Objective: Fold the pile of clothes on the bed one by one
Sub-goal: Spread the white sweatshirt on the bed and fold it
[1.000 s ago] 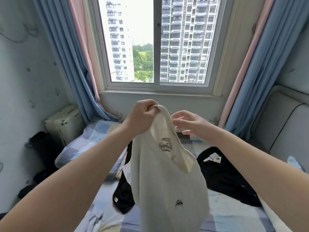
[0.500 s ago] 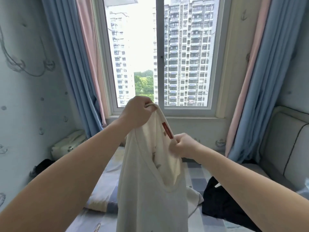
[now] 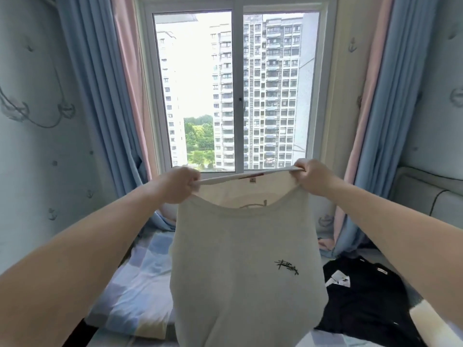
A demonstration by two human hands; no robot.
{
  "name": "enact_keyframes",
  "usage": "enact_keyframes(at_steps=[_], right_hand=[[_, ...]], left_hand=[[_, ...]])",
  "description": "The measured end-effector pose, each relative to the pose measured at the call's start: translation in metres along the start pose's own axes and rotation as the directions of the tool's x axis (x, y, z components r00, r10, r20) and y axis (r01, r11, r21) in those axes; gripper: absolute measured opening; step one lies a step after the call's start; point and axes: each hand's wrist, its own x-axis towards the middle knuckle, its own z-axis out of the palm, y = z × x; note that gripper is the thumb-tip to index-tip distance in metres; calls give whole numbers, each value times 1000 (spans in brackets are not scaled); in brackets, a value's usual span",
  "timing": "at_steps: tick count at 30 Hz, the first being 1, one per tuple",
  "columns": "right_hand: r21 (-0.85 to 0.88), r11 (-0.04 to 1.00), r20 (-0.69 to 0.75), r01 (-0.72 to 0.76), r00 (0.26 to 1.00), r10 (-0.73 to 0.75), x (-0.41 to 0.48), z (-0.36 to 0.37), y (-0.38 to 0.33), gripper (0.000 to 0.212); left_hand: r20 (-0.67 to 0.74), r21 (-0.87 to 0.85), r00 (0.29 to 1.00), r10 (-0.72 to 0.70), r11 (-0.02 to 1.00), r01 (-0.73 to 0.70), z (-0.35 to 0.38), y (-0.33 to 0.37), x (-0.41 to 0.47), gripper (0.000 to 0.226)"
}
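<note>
You hold the white shirt (image 3: 245, 259) up in the air above the bed (image 3: 130, 284). Your left hand (image 3: 179, 185) and right hand (image 3: 312, 180) each grip one side of its neckline. No fold is made yet. A black garment (image 3: 363, 296) lies unfolded on the bed, still to do.

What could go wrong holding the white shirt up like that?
The white shirt hangs only from its top edge, gripped by the left hand and right hand; if one slips, it may drop in a heap. Lowered carelessly, it could land on the black garment lying on the bed and tangle the two.
</note>
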Motion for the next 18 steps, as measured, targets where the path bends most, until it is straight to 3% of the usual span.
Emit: enact_keyframes(at_steps=[3, 6, 10, 12, 15, 18], right_hand=[[82, 993, 49, -83, 996, 79, -6, 6, -11, 47], [146, 978, 110, -152, 985, 136, -19, 13, -14, 66], [153, 981, 176, -122, 980, 94, -49, 3, -14, 56], [105, 989, 240, -106, 968, 78, -64, -5, -8, 64], [149, 975, 410, -167, 907, 92, -90, -21, 2, 69], [102, 986, 540, -130, 840, 55, -121, -34, 16, 31]], left_hand=[[70, -257, 993, -93, 960, 108, 11, -28, 5, 33], [154, -523, 968, -196, 815, 249, 30, -42, 6, 33], [163, -716, 952, -259, 633, 295, 49, -41, -10, 26], [172, -705, 960, -222, 652, 277, 50, -42, -24, 47], [147, -602, 984, -97, 781, 167, 38, -33, -49, 78], [74, -462, 997, 4, 886, 30, 25, -13, -76, 78]])
